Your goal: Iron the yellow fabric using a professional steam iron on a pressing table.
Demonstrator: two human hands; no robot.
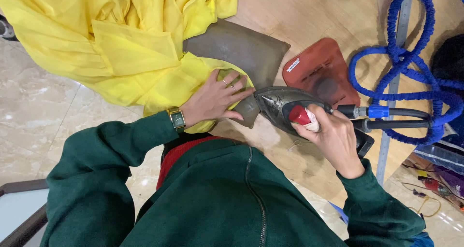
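My left hand [215, 99] lies flat with fingers spread on yellow fabric [125, 44], pressing it over the near corner of a grey-brown pressing cushion [241, 49]. It wears rings and a square wristwatch. My right hand [333, 136] grips the handle of a dark steam iron [278, 104] with a red knob; the iron's tip points left, close to my left fingertips at the cushion's edge. Both sleeves are dark green.
A red-brown iron rest pad [321, 66] lies on the wooden table [299, 10] behind the iron. A coiled blue hose [411, 58] and black tubes run from the iron to the right. Tiled floor [34, 112] is at left; small clutter at lower right.
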